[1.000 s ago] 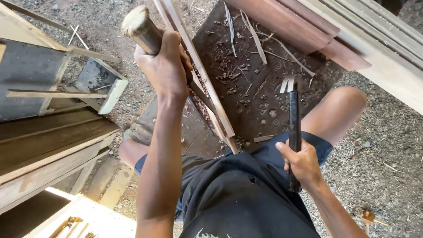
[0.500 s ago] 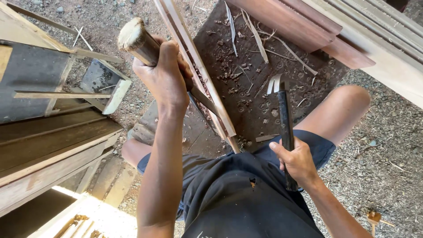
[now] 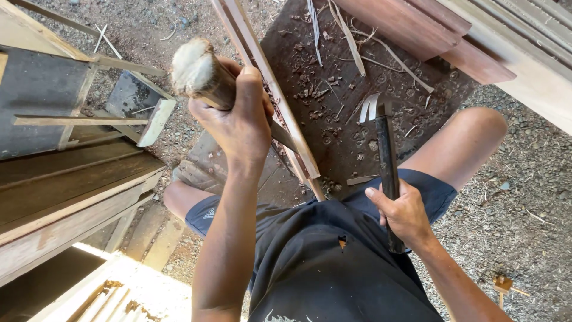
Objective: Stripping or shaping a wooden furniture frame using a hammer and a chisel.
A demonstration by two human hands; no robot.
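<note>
Head view: pry bar [image 3: 386, 161] in right hand [image 3: 404, 211]

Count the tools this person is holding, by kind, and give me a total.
Round wooden mallet, in the left hand: 1
Black claw-tipped pry bar, in the right hand: 1
Total: 2

Since a second ago our left hand [image 3: 238, 122] lifts the wooden mallet [image 3: 202, 74] a little higher and closer, while our right hand [image 3: 405, 211] swings the forked pry bar [image 3: 384, 155] leftward toward the slanted wooden strip [image 3: 268, 89].
</note>
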